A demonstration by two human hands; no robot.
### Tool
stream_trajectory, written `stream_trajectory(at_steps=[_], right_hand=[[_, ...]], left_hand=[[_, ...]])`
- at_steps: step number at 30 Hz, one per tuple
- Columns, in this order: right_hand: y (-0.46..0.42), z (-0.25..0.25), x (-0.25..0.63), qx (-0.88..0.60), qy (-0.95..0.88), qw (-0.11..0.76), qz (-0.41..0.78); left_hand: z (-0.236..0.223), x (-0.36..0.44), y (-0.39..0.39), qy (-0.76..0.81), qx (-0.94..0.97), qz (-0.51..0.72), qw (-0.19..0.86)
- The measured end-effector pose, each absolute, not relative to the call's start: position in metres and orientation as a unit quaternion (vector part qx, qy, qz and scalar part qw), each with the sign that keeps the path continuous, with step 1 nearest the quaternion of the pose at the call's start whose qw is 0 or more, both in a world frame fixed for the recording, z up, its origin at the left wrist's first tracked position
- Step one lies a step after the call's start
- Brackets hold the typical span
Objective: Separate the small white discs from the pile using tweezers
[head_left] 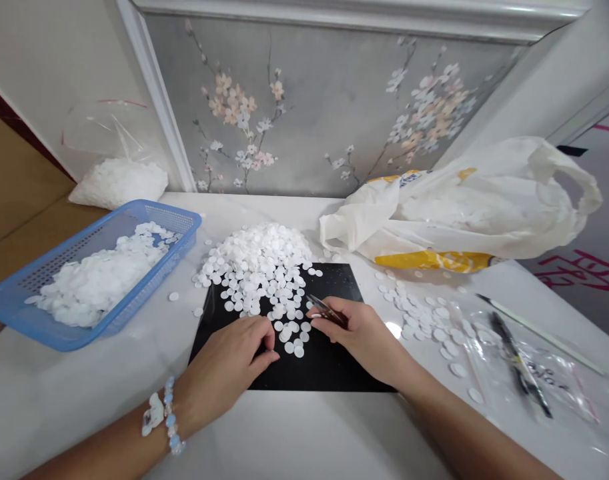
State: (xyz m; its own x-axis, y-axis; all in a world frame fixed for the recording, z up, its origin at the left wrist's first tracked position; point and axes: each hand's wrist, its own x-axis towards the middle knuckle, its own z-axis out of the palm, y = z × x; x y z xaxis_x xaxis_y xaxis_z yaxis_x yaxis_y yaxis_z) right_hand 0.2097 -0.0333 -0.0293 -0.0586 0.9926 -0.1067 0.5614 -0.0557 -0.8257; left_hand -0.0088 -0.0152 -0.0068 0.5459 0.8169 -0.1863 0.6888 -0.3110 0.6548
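My left hand rests on a black mat, its fingers curled and its fingertips touching small white discs scattered there. My right hand is closed round a pair of dark tweezers, whose tip points left at the same discs. A large heap of white discs lies across the mat's far edge. A beaded bracelet is on my left wrist.
A blue plastic basket holding white discs stands at the left. Behind it lies a clear bag of white pieces. A white and yellow plastic bag lies at the back right. More discs, clear pouches and a black pen lie at the right.
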Motion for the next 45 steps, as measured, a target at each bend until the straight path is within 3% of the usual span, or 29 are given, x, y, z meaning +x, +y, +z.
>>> stream_trajectory(at_steps=[7,9,14,18,24,30,32,41,45], right_hand=[[-0.032,-0.027,0.204,-0.615,-0.689,0.247,0.292],[-0.032,-0.027,0.207,-0.629,-0.681,0.239,0.288],[-0.033,-0.024,0.215,-0.601,-0.641,0.265,0.398],[-0.033,-0.022,0.217,-0.573,-0.606,0.292,0.468],[-0.033,-0.022,0.208,-0.619,-0.664,0.247,0.337],[-0.028,-0.025,0.198,-0.614,-0.699,0.24,0.276],[-0.027,-0.026,0.196,-0.605,-0.706,0.238,0.282],[-0.028,-0.027,0.204,-0.596,-0.687,0.257,0.327],[-0.028,-0.025,0.212,-0.599,-0.658,0.269,0.369]], left_hand=[[-0.007,-0.005,-0.014,0.438,0.627,0.159,0.624],[-0.008,-0.002,-0.016,0.453,0.66,0.157,0.578],[-0.01,0.01,-0.024,0.469,0.826,0.087,0.3],[-0.009,0.015,-0.025,0.47,0.85,0.025,0.236],[-0.007,0.003,-0.019,0.455,0.822,0.084,0.333],[0.0,-0.005,-0.009,0.433,0.578,0.191,0.665],[-0.001,-0.005,-0.008,0.416,0.529,0.189,0.715],[-0.006,-0.001,-0.012,0.431,0.539,0.203,0.694],[-0.007,0.001,-0.013,0.473,0.653,0.203,0.556]])
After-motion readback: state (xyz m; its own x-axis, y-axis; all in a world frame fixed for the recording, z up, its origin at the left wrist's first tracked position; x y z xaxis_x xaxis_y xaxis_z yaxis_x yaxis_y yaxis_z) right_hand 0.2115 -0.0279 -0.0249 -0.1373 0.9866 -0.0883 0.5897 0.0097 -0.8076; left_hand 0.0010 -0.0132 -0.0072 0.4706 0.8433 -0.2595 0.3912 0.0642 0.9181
